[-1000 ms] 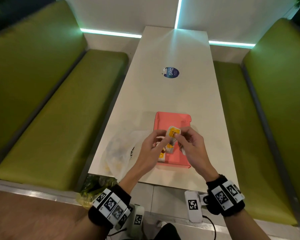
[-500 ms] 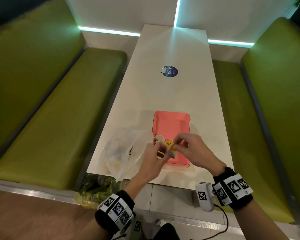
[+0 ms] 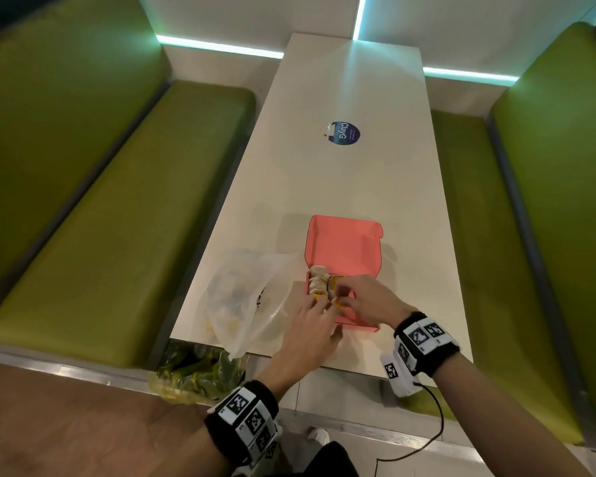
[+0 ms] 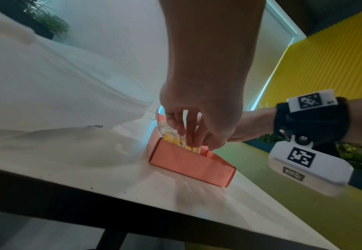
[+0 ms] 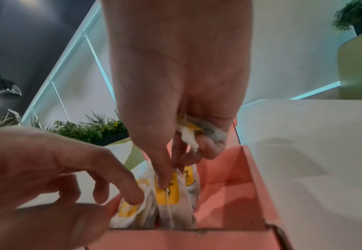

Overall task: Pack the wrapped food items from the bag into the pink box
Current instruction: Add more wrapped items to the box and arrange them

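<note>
The pink box (image 3: 344,249) lies open near the table's front edge, lid flat behind it. Several white-and-yellow wrapped food items (image 3: 319,287) stand in a row along its left side. My right hand (image 3: 341,294) is inside the box. In the right wrist view its curled fingers hold a crumpled wrapped item (image 5: 199,133) while the thumb presses on a packed wrapped item (image 5: 168,191). My left hand (image 3: 327,316) reaches over the box's near-left corner (image 4: 188,162), and its extended fingers touch the wrapped items (image 4: 171,138). The clear plastic bag (image 3: 245,304) lies left of the box.
The long white table (image 3: 341,180) carries a round blue sticker (image 3: 344,133) farther back. Green bench seats (image 3: 117,218) run along both sides. A bag of green leaves (image 3: 197,373) sits below the table's front-left corner.
Both hands came down from above the box into its near-left part, bringing a wrapped item with them. The left hand's fingers have loosened from the item and spread over the packed row.
</note>
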Tool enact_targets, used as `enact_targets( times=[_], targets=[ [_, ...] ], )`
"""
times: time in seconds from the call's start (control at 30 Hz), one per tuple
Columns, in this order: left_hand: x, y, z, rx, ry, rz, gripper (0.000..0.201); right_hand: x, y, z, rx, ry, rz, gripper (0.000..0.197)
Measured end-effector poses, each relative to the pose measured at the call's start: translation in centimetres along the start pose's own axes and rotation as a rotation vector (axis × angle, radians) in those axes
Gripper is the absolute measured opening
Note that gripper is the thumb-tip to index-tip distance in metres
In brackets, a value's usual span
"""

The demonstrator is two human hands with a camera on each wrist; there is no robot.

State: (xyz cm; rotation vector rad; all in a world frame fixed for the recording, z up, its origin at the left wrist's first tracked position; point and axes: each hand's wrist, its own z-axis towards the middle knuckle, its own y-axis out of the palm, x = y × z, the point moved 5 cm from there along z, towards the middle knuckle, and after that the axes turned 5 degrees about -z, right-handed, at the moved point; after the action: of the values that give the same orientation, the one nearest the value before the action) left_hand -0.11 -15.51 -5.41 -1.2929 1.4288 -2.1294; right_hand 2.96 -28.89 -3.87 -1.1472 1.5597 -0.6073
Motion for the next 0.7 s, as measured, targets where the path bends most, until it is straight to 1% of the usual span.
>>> enact_targets(
  times=[0.07,0.1,0.23,0.4,0.53,0.7],
  targets=[
    [0.2,1.1,0.0,-0.069,0.07,0.083,0.032,0.1,0.0,0.6,0.024,0.014,0.006,0.008],
    [0.2,1.6,0.1,-0.107,0.083,0.116,0.032,0.1,-0.1,0.9,0.045,0.017,0.001,0.007],
    [-0.3,2.6,0.4,-0.186,0.086,0.205,0.037,0.3,-0.2,1.7,0.16,0.026,-0.057,0.005],
    [-0.4,3.0,0.7,-0.2,0.096,0.236,0.035,0.4,0.0,1.8,0.274,0.078,-0.141,0.018],
    [-0.6,3.3,0.5,-0.21,0.095,0.26,0.036,0.4,0.1,2.0,0.342,0.079,-0.188,0.016],
    [-0.4,3.0,0.5,-0.217,0.09,0.238,0.037,0.5,0.4,2.1,0.401,0.072,-0.214,0.012]
  ],
)
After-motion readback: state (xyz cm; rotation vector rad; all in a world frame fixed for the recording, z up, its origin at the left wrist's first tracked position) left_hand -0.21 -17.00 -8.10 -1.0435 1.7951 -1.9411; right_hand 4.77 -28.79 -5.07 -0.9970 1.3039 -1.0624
